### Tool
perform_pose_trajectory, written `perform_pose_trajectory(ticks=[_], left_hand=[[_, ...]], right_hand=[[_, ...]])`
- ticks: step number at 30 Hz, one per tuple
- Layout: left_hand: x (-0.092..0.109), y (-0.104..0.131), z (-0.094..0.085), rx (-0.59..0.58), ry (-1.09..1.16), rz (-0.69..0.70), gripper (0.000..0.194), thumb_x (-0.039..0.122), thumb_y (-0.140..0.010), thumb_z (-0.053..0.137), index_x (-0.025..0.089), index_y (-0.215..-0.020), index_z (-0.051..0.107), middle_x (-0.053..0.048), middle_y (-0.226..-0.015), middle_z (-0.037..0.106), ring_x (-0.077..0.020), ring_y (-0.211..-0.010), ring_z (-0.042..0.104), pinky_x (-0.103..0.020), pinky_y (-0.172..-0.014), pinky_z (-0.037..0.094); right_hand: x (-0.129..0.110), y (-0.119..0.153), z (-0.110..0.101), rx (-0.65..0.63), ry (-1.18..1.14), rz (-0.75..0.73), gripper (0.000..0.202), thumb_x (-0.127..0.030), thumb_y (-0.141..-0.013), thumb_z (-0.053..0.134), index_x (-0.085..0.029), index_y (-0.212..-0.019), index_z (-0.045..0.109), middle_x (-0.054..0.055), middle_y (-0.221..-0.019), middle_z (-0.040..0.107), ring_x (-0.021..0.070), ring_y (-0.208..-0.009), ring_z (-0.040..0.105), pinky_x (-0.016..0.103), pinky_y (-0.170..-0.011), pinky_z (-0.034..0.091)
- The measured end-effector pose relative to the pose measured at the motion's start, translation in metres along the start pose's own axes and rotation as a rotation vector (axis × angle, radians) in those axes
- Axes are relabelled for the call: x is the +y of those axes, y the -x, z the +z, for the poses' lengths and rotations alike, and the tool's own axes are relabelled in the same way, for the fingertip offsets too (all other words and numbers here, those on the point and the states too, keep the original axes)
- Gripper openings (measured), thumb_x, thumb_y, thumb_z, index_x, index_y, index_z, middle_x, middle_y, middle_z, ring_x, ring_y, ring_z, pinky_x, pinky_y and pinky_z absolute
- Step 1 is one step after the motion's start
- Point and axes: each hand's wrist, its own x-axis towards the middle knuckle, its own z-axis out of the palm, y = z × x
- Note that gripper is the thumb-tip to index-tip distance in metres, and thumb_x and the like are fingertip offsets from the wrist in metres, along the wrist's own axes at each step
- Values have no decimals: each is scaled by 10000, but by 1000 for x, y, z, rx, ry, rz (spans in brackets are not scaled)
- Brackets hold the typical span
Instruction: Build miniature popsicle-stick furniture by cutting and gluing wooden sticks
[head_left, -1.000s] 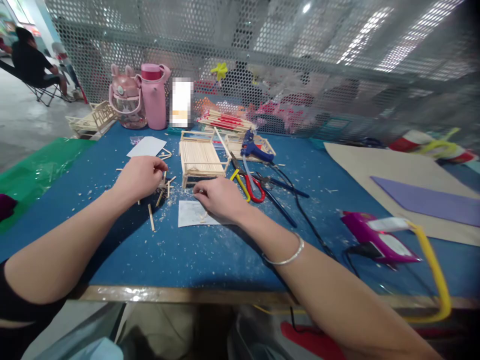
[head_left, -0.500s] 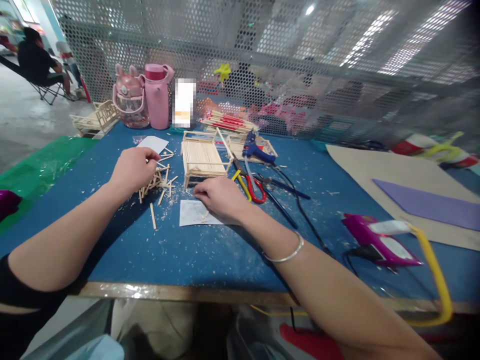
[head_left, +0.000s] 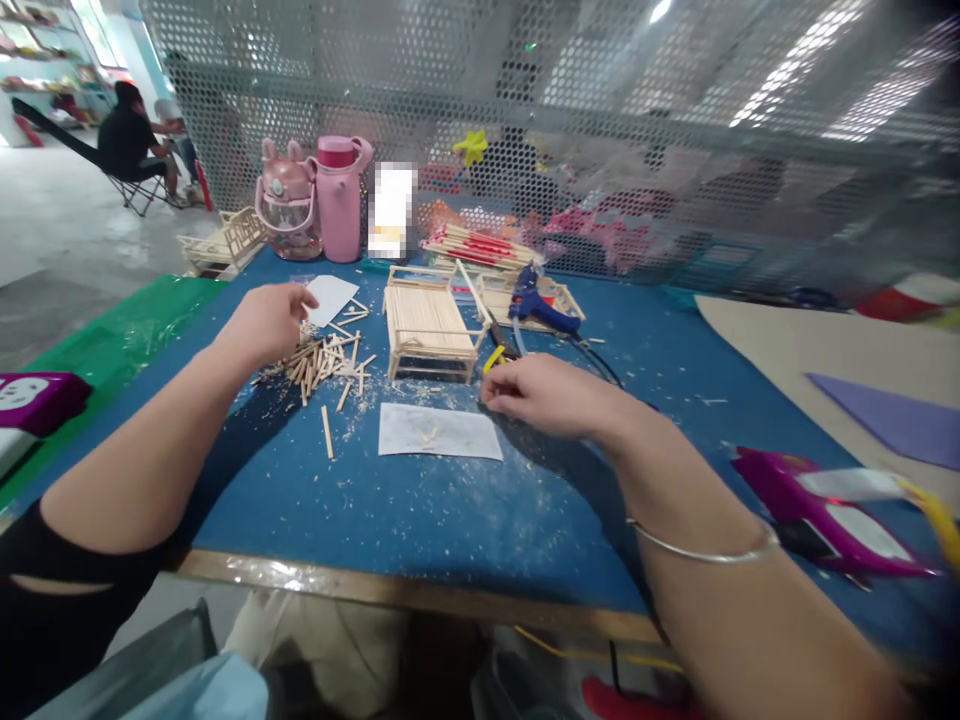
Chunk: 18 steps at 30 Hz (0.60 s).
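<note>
My left hand hovers over a heap of short wooden sticks, its fingers loosely bent and apart, holding nothing visible. Just past its fingertips lies a white paper sheet. My right hand is low over the table, fingers curled together, covering most of the tools with yellow and red handles; what it grips, if anything, is hidden. Between the hands stands a miniature bed made of sticks. In front of it a white paper strip bears a few small wood bits.
A blue glue gun rests on another stick frame behind my right hand. Pink bottles and bundled red-marked sticks line the perforated screen. A purple power strip lies at the right. A seated person is far left.
My right hand has moved right, away from the paper strip, to the tools. My left hand stays by the stick heap. The view has shifted a little to the left.
</note>
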Motion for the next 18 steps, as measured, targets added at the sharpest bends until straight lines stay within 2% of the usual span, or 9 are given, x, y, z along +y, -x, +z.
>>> perform_pose_trajectory(ticks=[3, 4, 6, 9, 12, 14, 16, 18], left_hand=[[-17, -9, -4, -341, -233, -12, 265, 250, -715, 547, 200, -915, 714, -70, -880, 711, -222, -786, 631, -278, -659, 442], [-19, -9, -5, -425, -258, -12, 261, 300, -702, 570, 204, -896, 716, -62, -869, 713, -221, -783, 632, -272, -650, 440], [-16, -8, -5, -518, -238, 1, 271, 372, -682, 590, 203, -854, 713, -44, -832, 716, -204, -759, 631, -252, -622, 433], [-10, -5, -3, -536, -63, 36, 260, 369, -711, 553, 197, -836, 703, -27, -774, 716, -176, -717, 627, -233, -594, 434], [-15, -7, -3, -377, 51, -8, 292, 322, -759, 488, 185, -906, 700, -46, -780, 721, -169, -686, 627, -239, -596, 445], [-24, -9, -5, -262, -42, -52, 294, 300, -748, 497, 182, -920, 704, -66, -813, 726, -179, -689, 627, -250, -604, 445], [-32, -11, -8, -313, -163, -70, 265, 343, -715, 553, 199, -867, 716, -62, -798, 729, -189, -686, 629, -251, -594, 438], [-35, -11, -9, -455, -224, -88, 264, 405, -675, 605, 209, -812, 718, -46, -728, 723, -191, -663, 631, -243, -572, 430]], right_hand=[[8, 4, -3, -32, -57, 24, 136, -221, -722, 533, -195, -814, 630, 18, -727, 648, 147, -642, 554, 250, -559, 353], [10, 4, -4, -26, -81, 46, 123, -224, -729, 517, -193, -790, 619, 16, -708, 647, 147, -631, 557, 251, -559, 359], [12, 5, -5, -4, -131, 110, 123, -197, -740, 472, -194, -760, 594, 9, -661, 643, 141, -604, 564, 252, -561, 370], [13, 5, -7, 7, -178, 231, 83, -182, -716, 498, -203, -746, 572, -10, -582, 624, 132, -542, 555, 249, -535, 365], [17, 5, -9, 21, -151, 288, 86, -240, -724, 541, -205, -646, 551, -10, -543, 607, 130, -514, 533, 256, -514, 349], [23, 5, -10, 40, -121, 302, 152, -255, -744, 531, -203, -601, 544, 1, -551, 613, 135, -527, 535, 261, -513, 343], [30, 4, -9, 35, -85, 322, 176, -245, -747, 532, -202, -576, 542, 9, -561, 619, 143, -545, 541, 264, -512, 339], [36, 3, -8, 15, -54, 351, 188, -239, -742, 543, -203, -558, 539, 13, -557, 617, 148, -551, 543, 264, -513, 338]])
